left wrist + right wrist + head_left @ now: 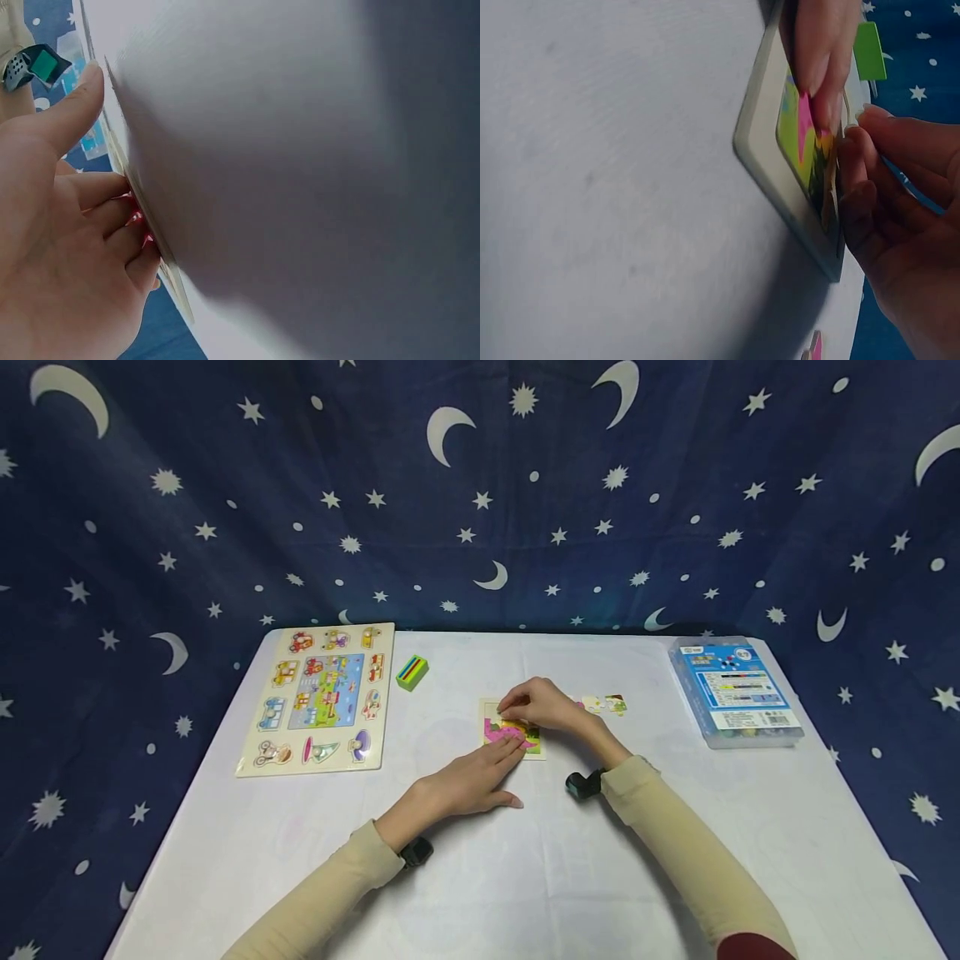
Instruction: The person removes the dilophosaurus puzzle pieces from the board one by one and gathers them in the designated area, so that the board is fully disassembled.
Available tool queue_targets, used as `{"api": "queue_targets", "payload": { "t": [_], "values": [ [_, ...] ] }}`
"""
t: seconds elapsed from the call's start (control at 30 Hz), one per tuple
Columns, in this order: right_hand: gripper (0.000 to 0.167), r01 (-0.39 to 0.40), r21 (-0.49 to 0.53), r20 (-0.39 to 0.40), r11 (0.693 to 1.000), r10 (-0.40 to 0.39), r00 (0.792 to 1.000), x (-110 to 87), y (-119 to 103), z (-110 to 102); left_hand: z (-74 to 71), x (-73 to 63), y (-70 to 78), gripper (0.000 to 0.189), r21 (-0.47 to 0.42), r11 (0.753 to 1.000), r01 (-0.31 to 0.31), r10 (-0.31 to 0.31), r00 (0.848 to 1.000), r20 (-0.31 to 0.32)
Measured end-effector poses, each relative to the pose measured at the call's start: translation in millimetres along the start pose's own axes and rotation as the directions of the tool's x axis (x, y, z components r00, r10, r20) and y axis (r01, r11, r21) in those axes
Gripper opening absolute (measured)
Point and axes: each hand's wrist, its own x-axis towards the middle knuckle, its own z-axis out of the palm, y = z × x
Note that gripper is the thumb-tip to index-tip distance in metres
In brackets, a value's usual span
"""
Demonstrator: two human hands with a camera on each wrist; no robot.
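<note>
1. Taking the small puzzle (759,139) as the clock's centre, with twelve o'clock away from you, it lies on the bench (517,877) under both your hands.
2. Your left hand (472,779) comes in from seven o'clock, its fingers straight and flat on the pink part, grasping nothing. Too much weight there could slide the whole puzzle over the loose cloth; too little could let neighbouring bits lift.
3. Your right hand (551,706), at two o'clock, has thumb and finger curled together, seemingly pinching a tilted piece (829,187); the exact grip is partly hidden. Pushing it down while it leans could jam its edge or pop out what sits beside it.
4. Your two sets of fingertips are very close together. The left ones could block the spot the piece needs, or get nipped beneath it.
5. The loose pieces (615,703), between two and three o'clock, lie just past your right wrist. A careless backward sweep could scatter them or flip them over.
6. The green block (412,672) at ten, the big board (296,766) at nine and the plastic box (738,693) at three stand well apart, so they pose little risk.
</note>
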Motion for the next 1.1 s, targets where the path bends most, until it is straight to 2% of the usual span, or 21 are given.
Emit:
{"api": "queue_targets", "payload": {
  "t": [0.23,0.5,0.87,1.1],
  "values": [
    [0.013,-0.023,-0.034,0.021,0.999,0.024,0.999,7.0,-3,5,-2.6,-0.5,1.2,0.085,-0.013,1.000,-0.009,0.009,1.000,0.007],
    [0.012,-0.023,-0.029,0.051,0.999,0.025,0.998,10.7,-8,9,-2.4,-0.8,1.6,0.084,0.001,1.000,-0.014,0.014,1.000,0.003],
    [0.011,-0.072,0.032,0.086,0.997,0.069,0.994,12.2,-9,8,-1.7,-0.6,0.7,0.082,-0.018,1.000,-0.014,0.015,1.000,0.014],
    [0.007,-0.066,0.094,0.096,0.993,0.057,0.994,11.8,-8,8,-2.7,-1.2,0.2,0.081,-0.036,0.999,-0.011,0.012,1.000,0.018]
  ]
}}
